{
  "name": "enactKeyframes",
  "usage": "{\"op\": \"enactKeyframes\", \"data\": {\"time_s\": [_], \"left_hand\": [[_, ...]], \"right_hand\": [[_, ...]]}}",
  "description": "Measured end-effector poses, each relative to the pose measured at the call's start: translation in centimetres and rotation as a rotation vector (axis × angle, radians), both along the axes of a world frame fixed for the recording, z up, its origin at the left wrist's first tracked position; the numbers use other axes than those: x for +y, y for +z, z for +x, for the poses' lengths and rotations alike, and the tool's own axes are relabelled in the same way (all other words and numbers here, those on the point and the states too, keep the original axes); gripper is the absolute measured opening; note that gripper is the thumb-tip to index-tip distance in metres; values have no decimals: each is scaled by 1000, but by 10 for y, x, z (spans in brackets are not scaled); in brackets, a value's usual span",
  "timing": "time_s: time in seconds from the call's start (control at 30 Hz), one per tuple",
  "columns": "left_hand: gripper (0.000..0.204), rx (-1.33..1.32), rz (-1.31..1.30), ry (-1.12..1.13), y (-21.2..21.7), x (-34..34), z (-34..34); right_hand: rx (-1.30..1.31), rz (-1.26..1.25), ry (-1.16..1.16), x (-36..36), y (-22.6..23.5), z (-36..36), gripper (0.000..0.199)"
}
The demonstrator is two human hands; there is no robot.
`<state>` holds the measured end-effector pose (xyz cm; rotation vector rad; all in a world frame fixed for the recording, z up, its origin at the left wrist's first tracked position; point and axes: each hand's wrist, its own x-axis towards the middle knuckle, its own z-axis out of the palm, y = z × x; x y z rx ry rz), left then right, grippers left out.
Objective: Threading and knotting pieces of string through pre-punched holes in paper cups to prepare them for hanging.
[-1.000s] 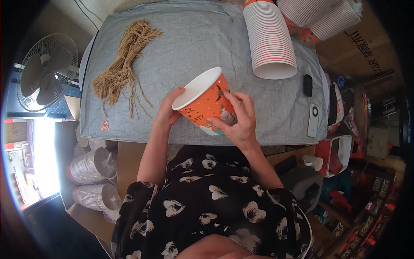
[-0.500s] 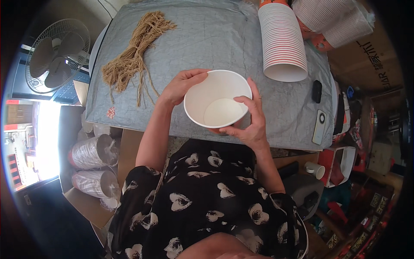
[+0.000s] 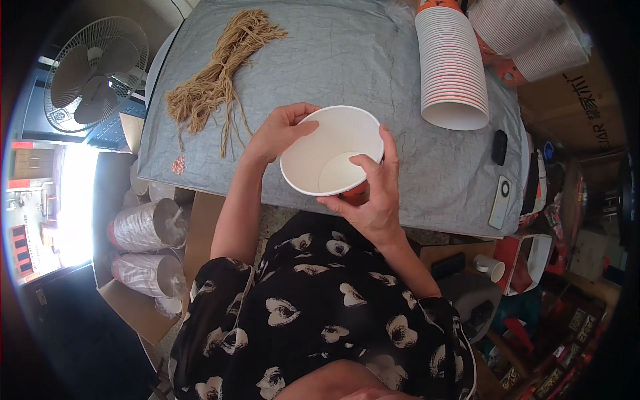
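Surface: grey-covered table (image 3: 373, 60), viewed from above.
Left hand (image 3: 280, 132): gripping far-left rim of paper bowl (image 3: 327, 155).
Right hand (image 3: 371, 193): clasping near-right side, thumb over rim.
Bowl: white inside, mouth up, over near table edge.
Beyond left: tan cord bundle (image 3: 217, 77).
Beyond right: stacked bowls (image 3: 451, 67).

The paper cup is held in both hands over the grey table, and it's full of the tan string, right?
Not quite. The paper cup is held by the left hand and the right hand over the grey table, but it is empty: the head view shows its bare white inside. The tan string lies on the table, off to the left.
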<state>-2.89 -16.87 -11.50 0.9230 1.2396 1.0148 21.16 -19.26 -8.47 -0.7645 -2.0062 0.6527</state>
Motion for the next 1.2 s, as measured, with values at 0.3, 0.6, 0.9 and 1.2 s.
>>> {"op": "enactKeyframes", "data": {"time_s": [0.3, 0.6, 0.9, 1.2], "left_hand": [[29, 117, 63, 18, -1, -3, 1], [26, 148, 32, 104, -2, -7, 6], [25, 194, 43, 129, -2, -5, 8], [24, 201, 13, 145, -2, -4, 11]], "right_hand": [[3, 34, -24, -11, -6, -14, 86], [-4, 60, -13, -14, -8, -14, 86], [-6, 70, 0, -22, -7, -11, 75], [7, 68, 2, -21, -8, -6, 66]]}}
